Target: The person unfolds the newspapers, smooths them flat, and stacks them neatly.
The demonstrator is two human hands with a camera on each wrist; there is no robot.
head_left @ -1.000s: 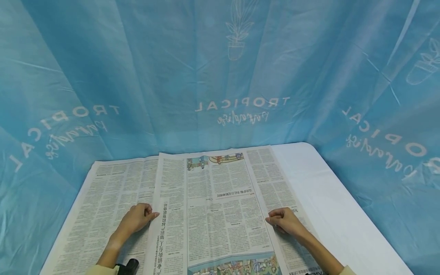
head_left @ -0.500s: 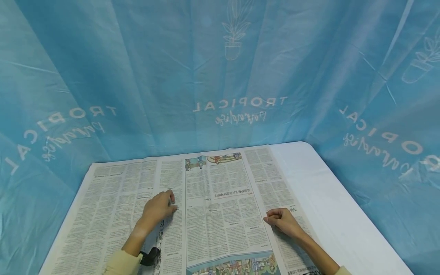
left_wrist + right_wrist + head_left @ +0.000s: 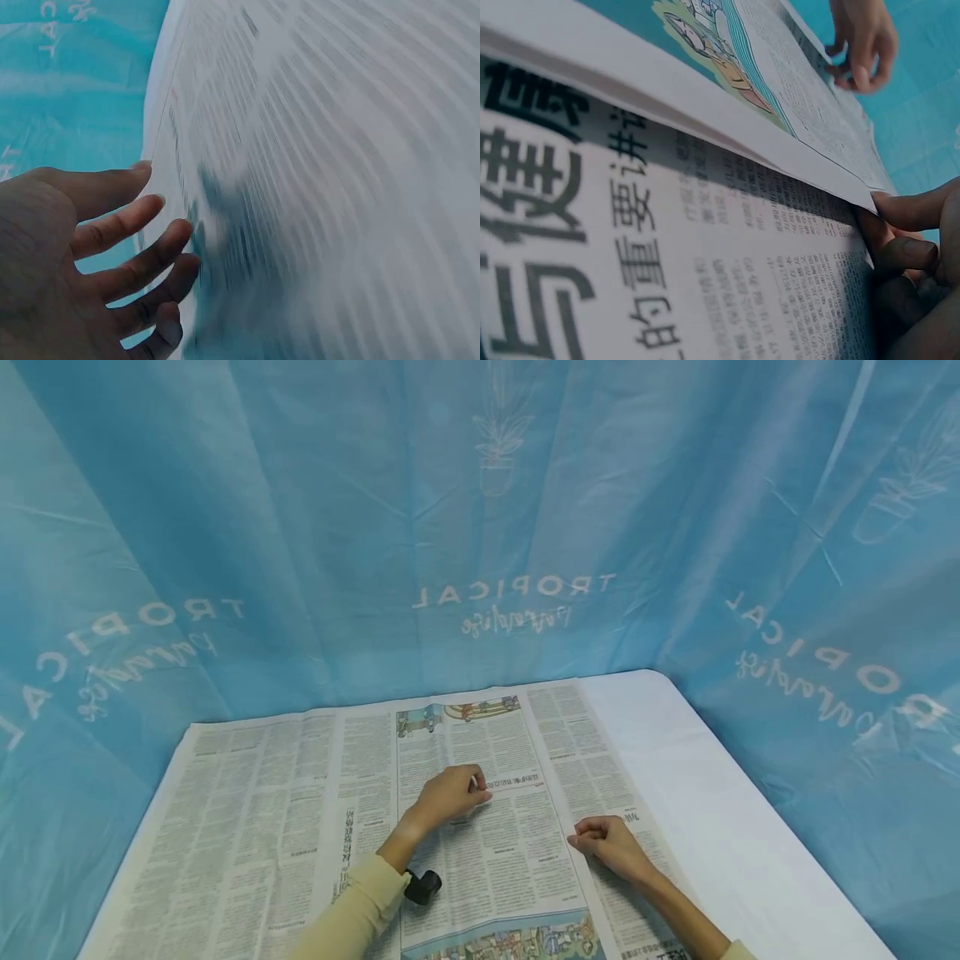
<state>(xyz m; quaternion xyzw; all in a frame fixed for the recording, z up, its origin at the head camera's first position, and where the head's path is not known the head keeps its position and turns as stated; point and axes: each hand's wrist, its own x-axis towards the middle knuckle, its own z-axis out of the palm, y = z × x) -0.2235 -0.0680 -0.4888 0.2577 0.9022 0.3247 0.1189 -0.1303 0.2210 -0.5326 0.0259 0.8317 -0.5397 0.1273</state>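
Note:
A newspaper sheet (image 3: 510, 843) with colour cartoon panels lies over more newspaper (image 3: 240, 810). My right hand (image 3: 615, 852) is at its right edge; in the right wrist view the thumb lies on top of the lifted edge (image 3: 802, 154), fingers curled under it, pinching the paper. Over the middle of the sheet is my left hand (image 3: 450, 795), fingers loosely bent with nothing between them. The left wrist view shows that hand's fingers (image 3: 139, 266) spread apart and relaxed above the blurred print.
The newspapers cover the left and middle of a white table (image 3: 690, 777), whose bare surface shows at the right. Blue curtains (image 3: 375, 543) with white lettering hang round the back and sides. A black wrist device (image 3: 423, 887) sits at the left cuff.
My left hand has let go of the sheet's left edge and moved right over its middle. That edge now lies lower. The right hand stays at the right edge.

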